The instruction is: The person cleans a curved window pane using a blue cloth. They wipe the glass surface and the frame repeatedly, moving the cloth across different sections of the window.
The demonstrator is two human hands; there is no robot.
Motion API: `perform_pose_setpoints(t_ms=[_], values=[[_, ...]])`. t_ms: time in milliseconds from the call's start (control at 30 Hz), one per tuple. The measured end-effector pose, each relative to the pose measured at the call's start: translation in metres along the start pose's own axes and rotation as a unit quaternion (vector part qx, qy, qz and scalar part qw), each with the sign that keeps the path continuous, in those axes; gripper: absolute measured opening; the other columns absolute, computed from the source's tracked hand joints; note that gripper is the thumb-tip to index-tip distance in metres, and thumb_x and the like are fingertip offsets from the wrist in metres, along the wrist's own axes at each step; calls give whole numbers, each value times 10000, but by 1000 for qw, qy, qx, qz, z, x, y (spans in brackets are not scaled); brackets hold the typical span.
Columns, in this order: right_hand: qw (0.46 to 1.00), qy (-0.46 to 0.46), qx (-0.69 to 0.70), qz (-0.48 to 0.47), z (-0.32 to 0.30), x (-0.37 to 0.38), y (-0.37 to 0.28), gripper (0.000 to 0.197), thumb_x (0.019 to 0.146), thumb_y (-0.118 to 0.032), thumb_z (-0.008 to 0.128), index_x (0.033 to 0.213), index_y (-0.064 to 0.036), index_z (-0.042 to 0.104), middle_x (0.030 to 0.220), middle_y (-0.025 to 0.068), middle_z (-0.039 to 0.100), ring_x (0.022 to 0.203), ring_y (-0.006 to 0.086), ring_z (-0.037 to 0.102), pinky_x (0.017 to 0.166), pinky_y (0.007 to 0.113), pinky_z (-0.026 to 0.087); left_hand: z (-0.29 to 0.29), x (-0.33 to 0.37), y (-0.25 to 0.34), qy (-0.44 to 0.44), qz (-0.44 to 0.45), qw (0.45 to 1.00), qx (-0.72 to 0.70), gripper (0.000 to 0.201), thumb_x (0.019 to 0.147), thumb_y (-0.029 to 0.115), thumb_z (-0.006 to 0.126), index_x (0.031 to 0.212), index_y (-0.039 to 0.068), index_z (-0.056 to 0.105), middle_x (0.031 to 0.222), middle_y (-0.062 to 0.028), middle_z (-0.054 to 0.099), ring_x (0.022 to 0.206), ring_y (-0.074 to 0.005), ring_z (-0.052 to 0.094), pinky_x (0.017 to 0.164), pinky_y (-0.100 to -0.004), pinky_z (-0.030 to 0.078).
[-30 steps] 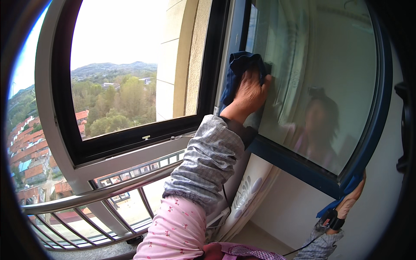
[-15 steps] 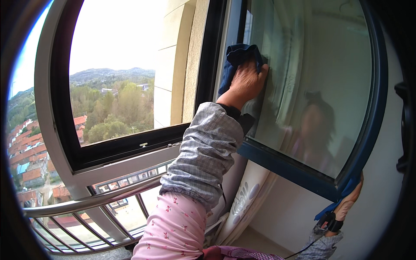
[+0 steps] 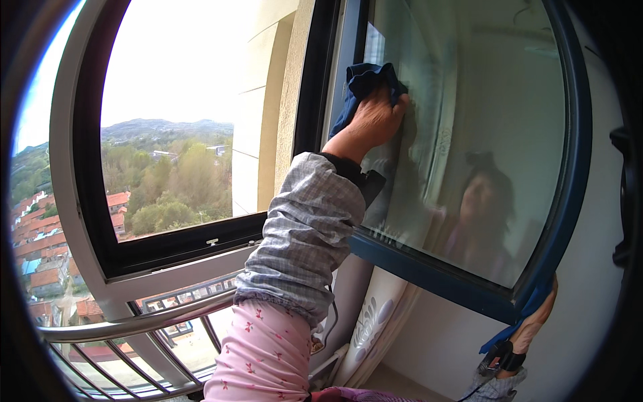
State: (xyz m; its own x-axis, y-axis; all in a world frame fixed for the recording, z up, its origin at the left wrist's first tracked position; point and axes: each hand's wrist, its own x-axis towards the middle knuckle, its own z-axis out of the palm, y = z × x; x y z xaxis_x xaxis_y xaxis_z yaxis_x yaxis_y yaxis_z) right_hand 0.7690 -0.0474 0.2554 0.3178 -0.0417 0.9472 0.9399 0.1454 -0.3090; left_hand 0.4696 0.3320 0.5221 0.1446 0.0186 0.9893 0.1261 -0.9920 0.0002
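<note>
My left hand (image 3: 375, 122) is closed on a bunched dark blue cloth (image 3: 365, 80) and presses it to the glass pane (image 3: 429, 147), near the pane's left edge. The pane sits in a dark blue frame (image 3: 435, 276) of a window sash swung into the room. At the lower right, my right hand (image 3: 534, 325) is at the frame's bottom corner, its fingers mostly hidden behind it. A second piece of blue cloth (image 3: 539, 298) shows between that hand and the frame. Both forearms wear grey checked sleeves.
Left of the sash is the open window's black frame (image 3: 181, 249), with trees and red roofs outside. A metal railing (image 3: 127, 329) crosses below it. A patterned pale curtain (image 3: 372, 321) hangs under the sash. A white wall (image 3: 435, 335) lies behind.
The view has shifted slightly, and the sash's lower corner sits a little lower in the picture. My left hand and its cloth are slightly higher on the glass. My right hand stays at the corner.
</note>
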Motion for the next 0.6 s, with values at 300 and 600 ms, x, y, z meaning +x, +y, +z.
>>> perform_pose_setpoints(t_ms=[300,600], values=[[974,34,166,151,14,-3,-39,738,1002,-650,313,1482,-106,445,1430,119,503,1305,279,513,1082,389,451,-10,126,-17,-8,-54,998,-30,708,967,505,459,1427,-32,415,1440,-336,453,1346,-497,417,1120,-496,356],[967,62,144,200,14,-1,-33,644,1042,-572,293,1475,-124,456,1432,101,503,1322,257,495,1107,389,428,97,90,138,189,277,938,88,528,986,457,496,1307,46,576,1380,-220,549,1280,-409,506,1076,-493,393]])
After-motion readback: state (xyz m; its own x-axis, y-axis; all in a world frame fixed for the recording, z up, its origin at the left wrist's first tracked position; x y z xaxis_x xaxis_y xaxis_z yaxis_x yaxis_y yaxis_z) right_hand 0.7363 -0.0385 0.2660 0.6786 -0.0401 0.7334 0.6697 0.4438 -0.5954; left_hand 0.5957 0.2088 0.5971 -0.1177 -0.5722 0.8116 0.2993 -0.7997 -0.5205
